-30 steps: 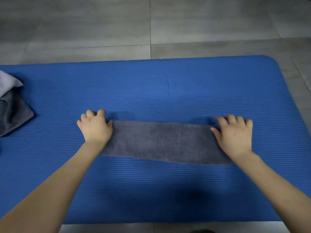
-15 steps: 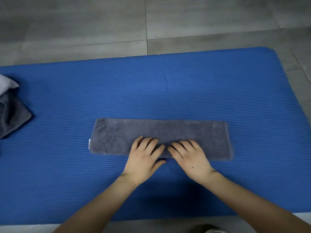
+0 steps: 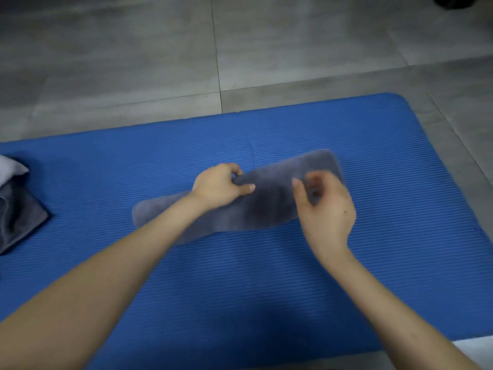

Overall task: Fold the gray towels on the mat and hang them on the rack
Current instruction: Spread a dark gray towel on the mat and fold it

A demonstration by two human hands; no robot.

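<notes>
A gray towel (image 3: 269, 204), folded into a long strip, lies slanted across the blue mat (image 3: 266, 276); its right end is raised and blurred. My left hand (image 3: 218, 186) pinches the strip's far edge near its middle, thumb on top. My right hand (image 3: 324, 206) is at the strip's right part with curled fingers; motion blur hides whether it grips the cloth. No rack is in view.
A pile of gray and pale towels (image 3: 16, 206) lies at the mat's left edge. Gray floor tiles (image 3: 240, 49) stretch beyond the mat's far edge. A dark object (image 3: 458, 1) sits at the top right corner.
Both hands left the flat strip's near edge. The left now pinches its far edge, the right has moved to its right part. The towel has turned slantwise, its right end lifted.
</notes>
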